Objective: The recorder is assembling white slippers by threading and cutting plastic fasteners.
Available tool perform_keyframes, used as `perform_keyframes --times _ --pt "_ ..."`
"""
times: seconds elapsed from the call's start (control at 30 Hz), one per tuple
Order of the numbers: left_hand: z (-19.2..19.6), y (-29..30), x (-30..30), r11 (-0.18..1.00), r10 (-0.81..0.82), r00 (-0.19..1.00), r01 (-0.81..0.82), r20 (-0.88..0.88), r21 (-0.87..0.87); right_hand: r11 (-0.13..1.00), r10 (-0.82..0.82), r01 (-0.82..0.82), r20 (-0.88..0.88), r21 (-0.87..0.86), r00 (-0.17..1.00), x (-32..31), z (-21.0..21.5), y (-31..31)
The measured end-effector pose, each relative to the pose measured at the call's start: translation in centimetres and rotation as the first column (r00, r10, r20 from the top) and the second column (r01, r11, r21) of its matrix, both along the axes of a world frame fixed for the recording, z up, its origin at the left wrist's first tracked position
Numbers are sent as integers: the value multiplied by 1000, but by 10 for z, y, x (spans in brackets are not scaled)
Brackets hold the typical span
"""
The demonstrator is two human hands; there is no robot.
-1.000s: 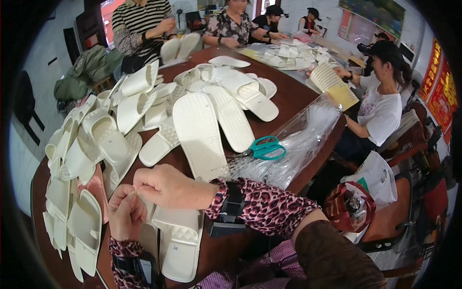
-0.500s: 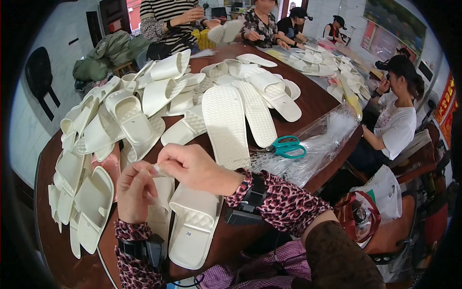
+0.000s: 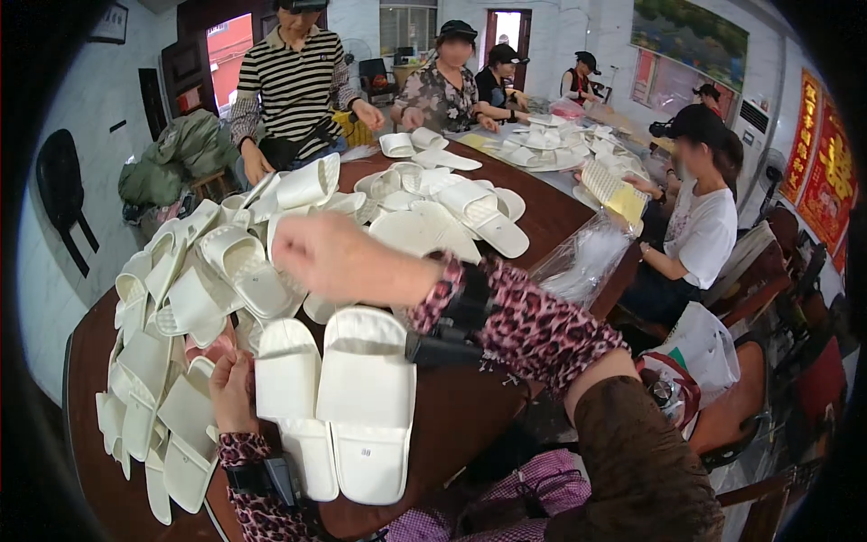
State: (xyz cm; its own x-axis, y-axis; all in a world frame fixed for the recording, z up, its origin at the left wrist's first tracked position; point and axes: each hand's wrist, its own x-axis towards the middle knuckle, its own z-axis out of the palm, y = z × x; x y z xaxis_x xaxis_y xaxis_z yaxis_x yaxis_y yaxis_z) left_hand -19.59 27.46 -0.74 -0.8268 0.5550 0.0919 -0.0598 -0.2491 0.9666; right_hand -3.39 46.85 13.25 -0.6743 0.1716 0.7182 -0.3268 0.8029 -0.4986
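Note:
A pair of cream slide slippers stands side by side before me, soles down and toes away: the left slipper (image 3: pixel 288 375) and the right slipper (image 3: pixel 366 375). My left hand (image 3: pixel 234 390) is closed in a pinch at the left slipper's outer side; what its fingertips hold is too small to make out. Above the toes my right hand (image 3: pixel 339 260) is raised and blurred by motion, its fingers curled closed; anything in them is hidden. Behind it, partly covered by my forearm, lies a loose cream slipper (image 3: pixel 424 230) on the pile.
A heap of cream slippers (image 3: pixel 194 294) spreads over the left and far part of the brown table (image 3: pixel 452 411). A clear bag of thin white strands (image 3: pixel 587 257) lies at the right edge. Co-workers stand or sit around the far end; a chair (image 3: pixel 745 397) stands at right.
My hands have drawn apart: the right has risen up and away, the left has gone lower. The view has tilted up. My forearm now covers the place of the teal scissors.

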Motion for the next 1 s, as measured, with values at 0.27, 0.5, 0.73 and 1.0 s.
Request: perform_keyframes --times 0.27,0.5,0.73,1.0 --pt "4 -4 2 982 -111 994 111 12 -153 819 -527 519 38 -244 849 31 93 137" --pt "-5 -1 -3 969 -165 986 162 2 -188 683 -705 715 -119 150 699 78 57 217" --pt "-7 -4 -5 952 -164 986 157 -4 -264 785 -335 41 368 618 868 49 -58 74" --pt "-4 -1 -2 956 -165 986 160 0 -245 677 -353 -183 533 713 769 36 -92 82"
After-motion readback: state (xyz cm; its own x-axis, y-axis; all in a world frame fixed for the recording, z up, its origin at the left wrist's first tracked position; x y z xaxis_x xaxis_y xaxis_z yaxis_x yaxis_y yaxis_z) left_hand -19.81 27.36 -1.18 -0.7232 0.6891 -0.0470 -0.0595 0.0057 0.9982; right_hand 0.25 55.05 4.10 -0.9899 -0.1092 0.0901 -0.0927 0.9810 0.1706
